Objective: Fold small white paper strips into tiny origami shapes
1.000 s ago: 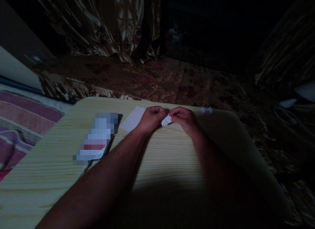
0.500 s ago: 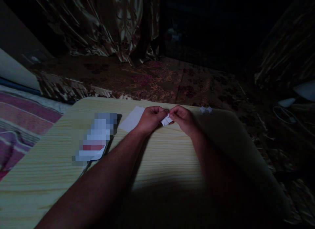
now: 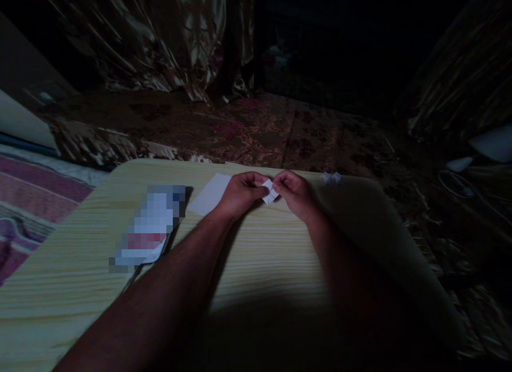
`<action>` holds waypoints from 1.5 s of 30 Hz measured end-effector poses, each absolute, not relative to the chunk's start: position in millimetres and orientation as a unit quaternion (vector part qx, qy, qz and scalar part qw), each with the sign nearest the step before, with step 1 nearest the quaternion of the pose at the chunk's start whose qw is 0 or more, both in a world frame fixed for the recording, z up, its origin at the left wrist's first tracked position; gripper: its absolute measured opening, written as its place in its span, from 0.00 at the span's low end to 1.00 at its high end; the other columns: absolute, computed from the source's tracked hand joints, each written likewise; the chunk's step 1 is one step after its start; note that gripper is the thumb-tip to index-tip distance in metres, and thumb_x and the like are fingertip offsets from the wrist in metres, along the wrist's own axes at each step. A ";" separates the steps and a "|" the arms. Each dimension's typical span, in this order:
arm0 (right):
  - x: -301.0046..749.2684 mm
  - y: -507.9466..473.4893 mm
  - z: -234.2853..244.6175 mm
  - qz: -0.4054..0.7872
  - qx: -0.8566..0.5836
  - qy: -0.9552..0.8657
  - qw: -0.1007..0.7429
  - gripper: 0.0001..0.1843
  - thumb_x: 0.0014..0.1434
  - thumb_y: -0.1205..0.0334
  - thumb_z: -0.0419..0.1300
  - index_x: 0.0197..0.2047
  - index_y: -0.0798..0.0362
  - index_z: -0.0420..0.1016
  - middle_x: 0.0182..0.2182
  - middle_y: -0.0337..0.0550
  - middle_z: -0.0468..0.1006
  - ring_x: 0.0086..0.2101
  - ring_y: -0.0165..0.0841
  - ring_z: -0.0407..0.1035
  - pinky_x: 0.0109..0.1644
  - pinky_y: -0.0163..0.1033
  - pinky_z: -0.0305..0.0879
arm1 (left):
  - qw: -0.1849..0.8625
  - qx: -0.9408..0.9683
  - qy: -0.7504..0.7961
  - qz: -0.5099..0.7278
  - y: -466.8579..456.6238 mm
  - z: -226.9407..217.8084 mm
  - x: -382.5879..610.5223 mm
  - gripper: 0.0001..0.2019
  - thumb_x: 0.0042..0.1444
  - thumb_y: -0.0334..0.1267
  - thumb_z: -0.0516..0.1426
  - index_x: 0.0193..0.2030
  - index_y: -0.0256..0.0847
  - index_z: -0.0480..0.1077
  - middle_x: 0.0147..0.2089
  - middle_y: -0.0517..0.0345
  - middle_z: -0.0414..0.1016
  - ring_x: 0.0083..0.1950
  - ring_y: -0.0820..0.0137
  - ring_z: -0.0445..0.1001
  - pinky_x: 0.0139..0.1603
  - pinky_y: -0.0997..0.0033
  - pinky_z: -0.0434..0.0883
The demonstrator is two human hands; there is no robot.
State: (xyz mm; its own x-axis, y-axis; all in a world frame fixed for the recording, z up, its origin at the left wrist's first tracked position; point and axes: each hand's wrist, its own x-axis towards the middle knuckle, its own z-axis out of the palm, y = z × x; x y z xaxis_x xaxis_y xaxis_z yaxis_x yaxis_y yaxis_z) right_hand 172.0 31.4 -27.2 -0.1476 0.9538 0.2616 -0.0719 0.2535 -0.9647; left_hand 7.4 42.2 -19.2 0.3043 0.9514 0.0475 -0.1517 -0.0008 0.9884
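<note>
A small piece of folded white paper [image 3: 270,193] is held between my two hands above the far part of the table. Crease lines or flap edges cross its face. My left hand [image 3: 245,193] pinches its left side with thumb and fingers. On the right side, my right hand [image 3: 293,189] grips it with thumb and forefinger. Partly behind my left hand lies a flat white sheet of paper [image 3: 208,194]. Two small folded paper pieces [image 3: 331,177] sit at the table's far edge, to the right of my right hand.
The pale wood-grain table [image 3: 264,254] has rounded corners. A blurred-out, phone-like object [image 3: 154,217] lies left of my left forearm. Beyond the far edge is a surface with patterned cloth [image 3: 240,126]. Striped bedding [image 3: 44,190] is at left, a white cable [image 3: 452,182] at right.
My fingers have shifted on the folded paper, so more of its face shows between them. Everything in view has slid slightly left as the camera turned.
</note>
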 end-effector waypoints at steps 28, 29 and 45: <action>166.4 29.5 -26.9 0.411 -0.464 -0.574 0.535 0.06 0.50 0.60 0.62 0.30 0.54 0.70 0.25 0.36 0.73 0.26 0.27 0.66 0.29 0.32 0.61 | 0.532 0.577 0.417 0.458 36.3 -18.3 13.5 0.12 0.40 0.32 0.65 0.33 0.34 0.72 0.30 0.59 0.74 0.27 0.76 0.70 0.29 0.76 0.67; 166.2 29.6 -26.7 0.411 -0.467 -0.572 0.534 0.06 0.50 0.60 0.62 0.30 0.53 0.70 0.26 0.36 0.73 0.26 0.27 0.67 0.29 0.32 0.61 | 0.531 0.579 0.418 0.456 36.5 -18.7 13.4 0.12 0.40 0.32 0.64 0.34 0.34 0.72 0.30 0.59 0.74 0.28 0.76 0.70 0.29 0.76 0.67; 165.5 29.7 -26.7 0.407 -0.466 -0.564 0.547 0.06 0.49 0.61 0.62 0.30 0.53 0.69 0.24 0.35 0.73 0.25 0.27 0.67 0.28 0.32 0.60 | 0.537 0.577 0.412 0.457 38.0 -22.9 12.9 0.13 0.41 0.35 0.65 0.35 0.35 0.72 0.30 0.58 0.74 0.27 0.75 0.70 0.30 0.75 0.67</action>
State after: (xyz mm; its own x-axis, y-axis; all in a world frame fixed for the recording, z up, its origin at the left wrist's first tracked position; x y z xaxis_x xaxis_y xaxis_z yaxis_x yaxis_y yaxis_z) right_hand 165.5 29.7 -26.7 0.0334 0.9709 0.2372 0.0810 0.2339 -0.9689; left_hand 12.9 38.0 -22.9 0.2425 0.9664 0.0852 -0.0150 -0.0841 0.9963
